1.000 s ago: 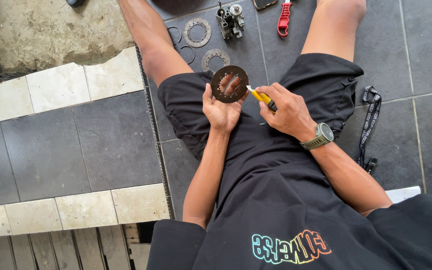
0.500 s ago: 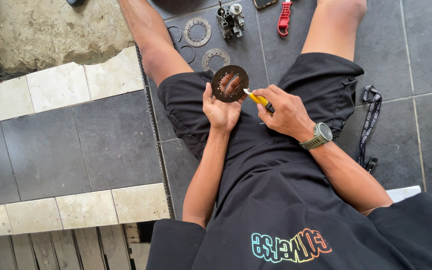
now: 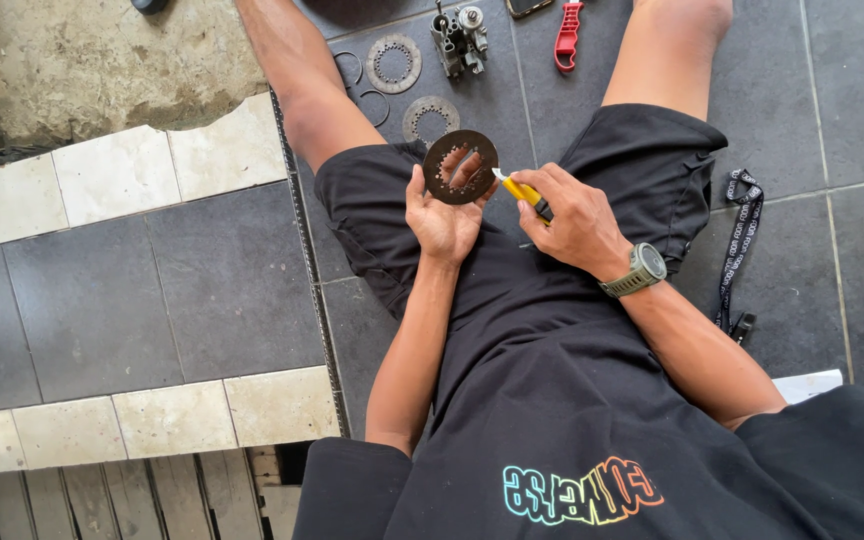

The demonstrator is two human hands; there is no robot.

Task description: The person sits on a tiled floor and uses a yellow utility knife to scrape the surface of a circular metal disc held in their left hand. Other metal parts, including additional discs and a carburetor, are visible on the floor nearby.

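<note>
Head view looks straight down on a person seated on a dark tiled floor (image 3: 222,290), legs stretched toward the far side, in black shorts and a black shirt. The left hand (image 3: 439,215) is raised over the lap with the palm up and the fingers curled, pinching a dark brown ring-shaped disc (image 3: 461,167) by its near rim; the fingers show through the toothed hole in its middle. The right hand (image 3: 574,215) is closed around a yellow-handled utility knife (image 3: 520,189), whose pale tip touches the right edge of the disc. A grey-green wristwatch (image 3: 644,268) sits on the right wrist.

The disc is held in the air above the left thigh, between the two hands, and does not rest on the floor.

On the floor at the far side, between the legs, lie two more toothed metal rings (image 3: 394,62) (image 3: 430,117) and two thin wire rings (image 3: 348,68) (image 3: 374,106) just left of them. A small grey metal engine part (image 3: 459,38) stands beyond them, and a red-handled tool (image 3: 567,35) lies to its right. A black lanyard strap (image 3: 737,245) trails on the tiles to the right of the right thigh. On the left, a band of pale tiles (image 3: 112,180) borders a rough concrete patch (image 3: 102,60).
</note>
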